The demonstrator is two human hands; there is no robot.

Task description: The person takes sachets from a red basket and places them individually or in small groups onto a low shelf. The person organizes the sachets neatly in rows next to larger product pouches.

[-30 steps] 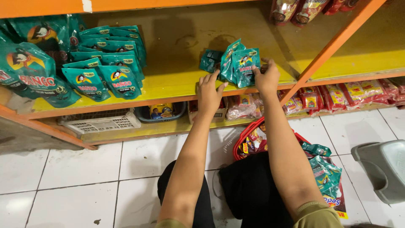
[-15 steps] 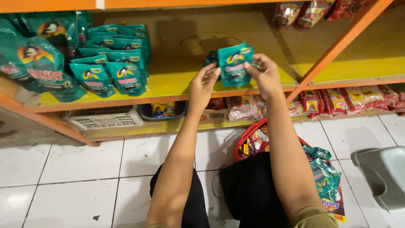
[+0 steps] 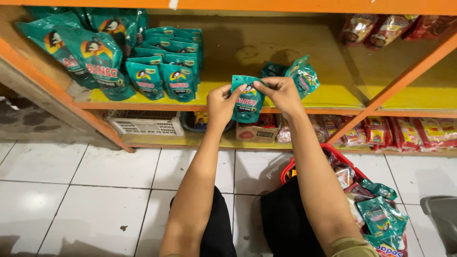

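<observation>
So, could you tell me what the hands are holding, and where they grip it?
Both hands, left hand and right hand, pinch one small teal pouch by its top edge.

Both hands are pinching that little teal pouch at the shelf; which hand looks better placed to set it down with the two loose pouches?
Probably the right hand: it sits directly in front of the loose pouches, while the left hand holds the teal pouch from its far side.

A red basket [image 3: 328,152] of pouches stood on the white tiled floor [image 3: 95,190]; a white crate [image 3: 145,124] (slatted) sat under the yellow shelf [image 3: 228,52], near a cardboard box [image 3: 257,133].
</observation>
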